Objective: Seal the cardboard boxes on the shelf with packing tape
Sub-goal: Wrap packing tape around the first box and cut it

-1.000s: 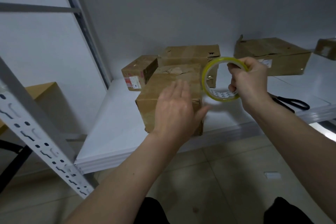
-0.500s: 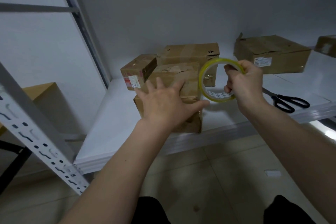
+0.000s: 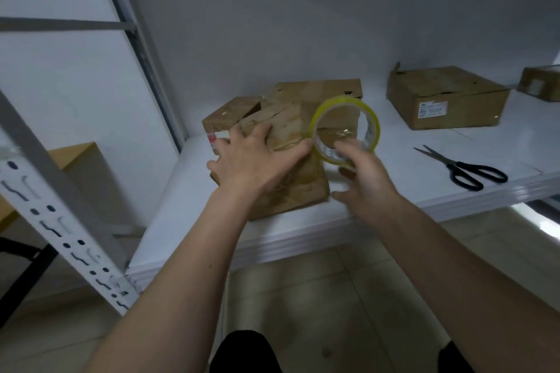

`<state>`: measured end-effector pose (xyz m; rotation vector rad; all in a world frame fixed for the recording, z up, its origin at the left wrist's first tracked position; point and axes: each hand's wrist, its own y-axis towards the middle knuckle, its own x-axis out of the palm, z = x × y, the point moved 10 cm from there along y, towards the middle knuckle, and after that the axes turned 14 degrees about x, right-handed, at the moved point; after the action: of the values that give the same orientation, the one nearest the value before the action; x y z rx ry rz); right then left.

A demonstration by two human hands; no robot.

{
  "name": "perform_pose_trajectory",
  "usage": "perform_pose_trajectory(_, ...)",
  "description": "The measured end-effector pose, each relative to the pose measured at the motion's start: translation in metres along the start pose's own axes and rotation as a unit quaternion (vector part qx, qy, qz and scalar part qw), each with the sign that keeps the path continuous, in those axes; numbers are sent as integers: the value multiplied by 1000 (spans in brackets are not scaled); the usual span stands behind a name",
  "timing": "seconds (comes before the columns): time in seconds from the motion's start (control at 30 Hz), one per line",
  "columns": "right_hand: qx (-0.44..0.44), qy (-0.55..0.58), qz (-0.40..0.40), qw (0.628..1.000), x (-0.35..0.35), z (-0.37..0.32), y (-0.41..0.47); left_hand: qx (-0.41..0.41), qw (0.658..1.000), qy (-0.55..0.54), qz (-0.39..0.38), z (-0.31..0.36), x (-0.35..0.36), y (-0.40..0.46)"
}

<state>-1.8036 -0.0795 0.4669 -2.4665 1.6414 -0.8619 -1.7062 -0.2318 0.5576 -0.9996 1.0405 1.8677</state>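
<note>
Fingers (image 3: 257, 133) of left hand (image 3: 254, 160): now lying spread, pressing front box (image 3: 291, 188) at shelf (image 3: 181, 221) front edge. Right hand (image 3: 366, 179): regripping tape roll (image 3: 344, 130) from below, lowering it boxward; taping is starting.

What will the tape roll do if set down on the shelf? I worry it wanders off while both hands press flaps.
The tape roll is a thin hoop, so stood on edge it would probably roll along the smooth white shelf. Laid flat it should stay. It looks light: the right hand holds it by its lower rim alone.
</note>
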Motion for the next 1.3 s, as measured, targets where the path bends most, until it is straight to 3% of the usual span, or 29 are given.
perform_pose_trajectory(0.1, -9, 20, -39, 999, 28, -2, -6, -32, 997, -67, 33, -5, -5, -3)
perform_pose_trajectory(0.2, -119, -63, 43, 990, 27, -47, -16, -37, 982, -183, 24, -4, 11, 0)
perform_pose_trajectory(0.3, -203, -251, 133, 937, 34, -102, -37, -27, 932, -363, 0, 3, 39, 5)
perform_pose_trajectory(0.37, -216, -379, 142, 888, 48, -122, -45, -23, 904, -425, -43, 16, 56, 0)
perform_pose_trajectory(0.43, -207, -467, 141, 848, 59, -125, -44, 1, 899, -437, -13, 24, 51, 3)
perform_pose_trajectory(0.5, -205, -526, 162, 810, 65, -122, -44, 69, 905, -412, 78, 26, 36, 12)
perform_pose_trajectory(0.57, -228, -558, 197, 773, 68, -123, -46, 131, 899, -405, 105, 28, 29, 17)
perform_pose_trajectory(0.67, -242, -563, 216, 760, 65, -124, -44, 171, 900, -387, 104, 31, 22, 15)
perform_pose_trajectory(0.8, -234, -566, 237, 754, 54, -132, -40, 164, 945, -277, 52, 37, 22, 24)
perform_pose_trajectory(0.87, -233, -548, 242, 766, 45, -140, -41, 158, 955, -247, 29, 40, 23, 26)
perform_pose_trajectory(1.07, -217, -402, 229, 860, 7, -153, -35, 169, 962, -213, 1, 42, 26, 26)
perform_pose_trajectory(1.17, -173, -275, 185, 927, -12, -156, -29, 168, 959, -228, -1, 40, 26, 23)
perform_pose_trajectory(1.3, -159, -206, 162, 952, -21, -144, -26, 173, 957, -235, -1, 41, 25, 23)
